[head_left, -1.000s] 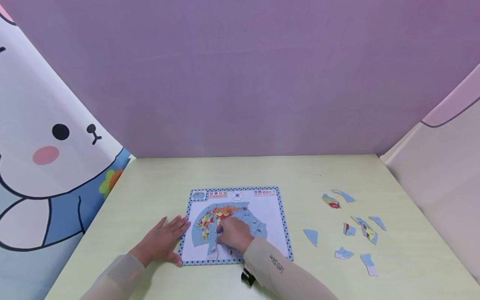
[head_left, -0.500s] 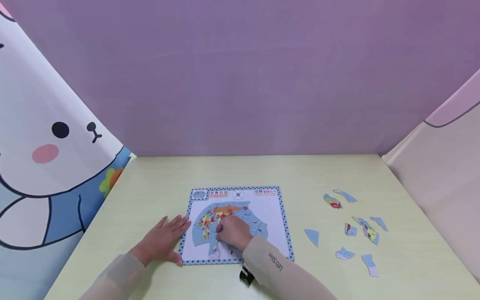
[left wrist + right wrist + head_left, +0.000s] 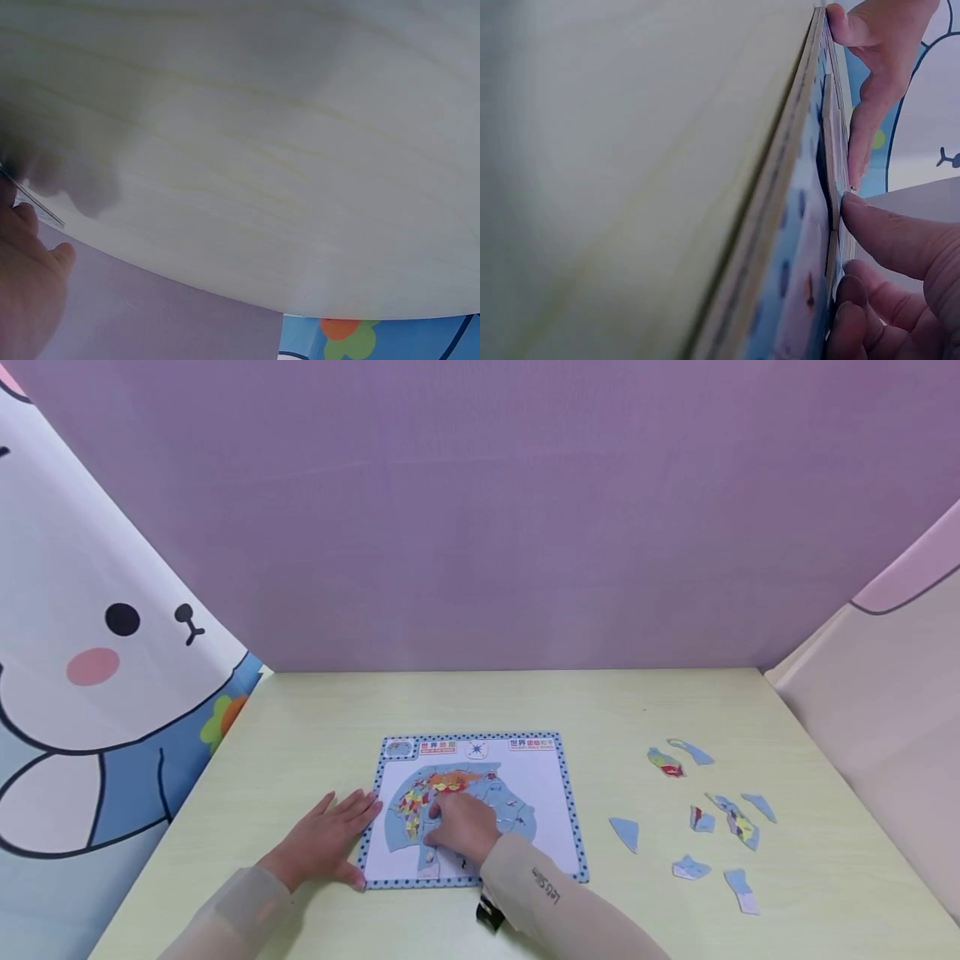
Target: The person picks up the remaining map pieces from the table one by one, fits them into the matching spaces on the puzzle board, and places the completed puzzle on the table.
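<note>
In the head view, the puzzle board (image 3: 555, 835) lies flat on the table (image 3: 315, 710), left of centre in its near half. Joined map pieces (image 3: 405, 822) cover much of its middle. The left hand (image 3: 326, 839) is spread nearly flat at the board's left edge, gripping nothing. The right hand (image 3: 467, 827) is over the joined pieces, fingers bent, thumb and index tips apart at the left; I cannot tell whether it has hold of a piece. Well to the right of the board, 8 loose pieces (image 3: 625, 833) lie apart on the table. A small black object (image 3: 490, 912) sits beside the right cuff, and a purple cloth (image 3: 525, 527) hangs along the far side.

In the left wrist view, mostly table shows, with part of a hand beside a thin strip of the board's edge.

In the right wrist view, the right thumb and bent fingertips touch the pieces on the board. The edge of 1 piece (image 3: 830, 135) stands slightly raised, a dark gap under it. The left hand is at the board's left edge.
</note>
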`<control>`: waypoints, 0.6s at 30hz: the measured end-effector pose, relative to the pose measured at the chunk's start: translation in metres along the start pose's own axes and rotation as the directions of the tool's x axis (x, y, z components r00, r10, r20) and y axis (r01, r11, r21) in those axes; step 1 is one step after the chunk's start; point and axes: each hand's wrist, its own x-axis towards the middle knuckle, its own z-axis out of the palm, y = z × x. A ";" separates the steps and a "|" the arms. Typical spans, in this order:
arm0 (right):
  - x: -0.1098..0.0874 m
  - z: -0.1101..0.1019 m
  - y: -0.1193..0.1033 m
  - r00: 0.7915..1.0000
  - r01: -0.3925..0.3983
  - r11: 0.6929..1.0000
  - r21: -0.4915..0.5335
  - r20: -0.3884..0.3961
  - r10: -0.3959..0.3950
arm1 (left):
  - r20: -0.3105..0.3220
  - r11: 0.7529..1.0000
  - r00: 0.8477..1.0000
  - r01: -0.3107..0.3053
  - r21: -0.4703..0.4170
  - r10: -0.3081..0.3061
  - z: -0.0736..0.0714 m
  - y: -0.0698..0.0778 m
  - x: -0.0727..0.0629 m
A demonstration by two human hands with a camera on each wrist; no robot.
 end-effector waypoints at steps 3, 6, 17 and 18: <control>-0.001 0.000 0.000 1.000 -0.010 1.000 0.013 0.025 0.009 | 0.003 1.000 1.000 -0.001 -0.012 0.001 0.000 0.000 -0.001; -0.004 0.000 0.000 0.998 -0.006 1.000 -0.005 0.070 0.006 | 0.000 1.000 1.000 -0.007 -0.009 0.007 -0.001 0.000 -0.002; -0.006 0.001 -0.002 0.997 0.017 0.998 -0.058 0.072 -0.013 | 0.007 1.000 1.000 0.001 -0.018 -0.001 0.001 -0.001 0.000; -0.006 0.001 -0.002 0.997 0.018 0.998 -0.057 0.070 -0.014 | 0.007 1.000 1.000 -0.001 -0.020 0.001 0.001 -0.001 0.000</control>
